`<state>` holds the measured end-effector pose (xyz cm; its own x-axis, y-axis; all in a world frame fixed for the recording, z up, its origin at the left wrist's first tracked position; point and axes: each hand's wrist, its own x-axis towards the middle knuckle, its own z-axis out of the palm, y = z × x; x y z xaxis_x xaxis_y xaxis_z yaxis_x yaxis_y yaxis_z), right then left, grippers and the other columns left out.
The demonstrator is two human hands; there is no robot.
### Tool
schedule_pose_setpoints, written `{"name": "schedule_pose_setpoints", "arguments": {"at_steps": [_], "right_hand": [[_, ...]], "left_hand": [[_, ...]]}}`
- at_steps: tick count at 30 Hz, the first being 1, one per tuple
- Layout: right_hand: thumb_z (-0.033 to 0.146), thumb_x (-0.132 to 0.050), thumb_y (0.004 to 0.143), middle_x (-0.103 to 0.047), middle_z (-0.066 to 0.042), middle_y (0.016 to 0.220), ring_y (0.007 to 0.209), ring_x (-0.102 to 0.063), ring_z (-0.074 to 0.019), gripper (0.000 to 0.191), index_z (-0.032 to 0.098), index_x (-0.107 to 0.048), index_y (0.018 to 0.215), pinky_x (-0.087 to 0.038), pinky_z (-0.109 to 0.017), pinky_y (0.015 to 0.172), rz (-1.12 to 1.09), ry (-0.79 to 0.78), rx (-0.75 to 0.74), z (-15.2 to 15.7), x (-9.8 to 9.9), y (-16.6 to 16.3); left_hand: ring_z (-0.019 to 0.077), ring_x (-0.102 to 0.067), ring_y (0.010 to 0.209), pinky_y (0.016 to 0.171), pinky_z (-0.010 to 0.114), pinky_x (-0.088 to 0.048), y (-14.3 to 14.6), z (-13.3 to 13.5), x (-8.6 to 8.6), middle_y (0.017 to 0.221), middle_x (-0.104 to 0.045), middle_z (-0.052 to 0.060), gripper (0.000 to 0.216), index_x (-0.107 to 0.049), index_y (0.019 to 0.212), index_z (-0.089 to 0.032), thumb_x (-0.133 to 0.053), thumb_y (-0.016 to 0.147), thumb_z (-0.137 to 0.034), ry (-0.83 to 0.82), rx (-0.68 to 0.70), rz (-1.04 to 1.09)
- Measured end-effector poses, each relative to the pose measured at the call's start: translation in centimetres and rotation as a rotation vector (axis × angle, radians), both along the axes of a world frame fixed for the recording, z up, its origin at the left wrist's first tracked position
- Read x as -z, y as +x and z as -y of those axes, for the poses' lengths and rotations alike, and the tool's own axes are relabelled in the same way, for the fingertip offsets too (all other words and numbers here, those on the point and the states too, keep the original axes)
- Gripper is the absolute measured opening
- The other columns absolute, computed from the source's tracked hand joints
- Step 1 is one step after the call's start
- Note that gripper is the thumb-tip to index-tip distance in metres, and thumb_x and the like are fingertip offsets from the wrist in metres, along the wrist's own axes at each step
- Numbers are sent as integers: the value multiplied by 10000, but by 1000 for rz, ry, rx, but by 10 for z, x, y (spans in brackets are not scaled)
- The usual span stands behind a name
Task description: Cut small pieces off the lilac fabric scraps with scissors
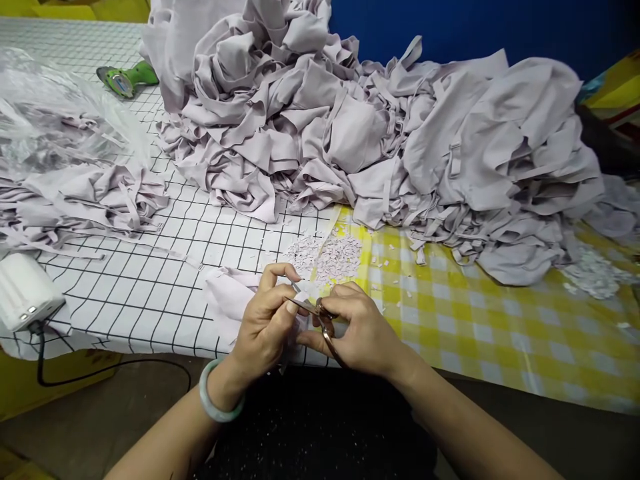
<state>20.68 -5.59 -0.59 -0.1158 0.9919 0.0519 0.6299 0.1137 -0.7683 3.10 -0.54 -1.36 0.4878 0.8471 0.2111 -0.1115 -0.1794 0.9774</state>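
Observation:
My right hand (363,325) is closed round the handles of a pair of scissors (327,333), its blades pointing left toward my other hand. In a pinch, my left hand (270,320) holds the edge of a pale lilac fabric piece (227,297), which hangs down behind the fingers onto the table edge. The scissor blades reach the fabric at my left fingertips; whether they are open or closed there is hard to make out. Just beyond my hands lies a scatter of tiny fabric snippets (337,257).
A large heap of lilac fabric pieces (300,127) fills the back. At left are a clear plastic bag (60,100), more fabric pieces (95,193), a green rotary cutter (127,79) and a white power bank (27,290) with a black cable (115,367). More snippets (595,270) lie far right.

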Motion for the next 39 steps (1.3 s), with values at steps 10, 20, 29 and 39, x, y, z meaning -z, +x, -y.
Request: {"name": "schedule_pose_setpoints", "arguments": {"at_steps": [10, 20, 29, 39], "right_hand": [[651, -712, 803, -515, 10, 526, 563, -472, -134, 541, 195, -578, 544, -373, -301, 653, -12, 27, 65, 5, 8, 7], [705, -719, 756, -504, 16, 549, 514, -432, -124, 555, 205, -549, 583, -360, -278, 511, -266, -251, 345, 21, 27, 33], [327, -816, 743, -583, -100, 1289, 1090, -617, -239, 443, 253, -485, 1027, -548, -388, 894, -581, -174, -46, 17, 27, -46], [418, -719, 773, -522, 3, 771, 674, -563, -170, 383, 267, -367, 788, -503, -300, 564, -1048, -158, 86, 14, -62, -41]], "left_hand": [[271, -448, 1136, 998, 441, -392, 10, -4, 1, 773, -584, 66, 279, -688, 846, -247, -492, 1025, -334, 64, 50, -38], [258, -480, 1144, 988, 400, -428, 31, -12, 16, 1086, -530, 95, 314, -664, 796, -198, -520, 1002, -386, -43, 99, -89], [236, -562, 916, 815, 390, -525, -77, 15, -40, 968, -562, 110, 328, -697, 760, -198, -524, 990, -355, -213, 109, -48], [292, -655, 1069, 877, 363, -594, -77, 17, -53, 1263, -656, 119, 618, -605, 1366, -308, -816, 785, -273, -6, 229, -331]]}}
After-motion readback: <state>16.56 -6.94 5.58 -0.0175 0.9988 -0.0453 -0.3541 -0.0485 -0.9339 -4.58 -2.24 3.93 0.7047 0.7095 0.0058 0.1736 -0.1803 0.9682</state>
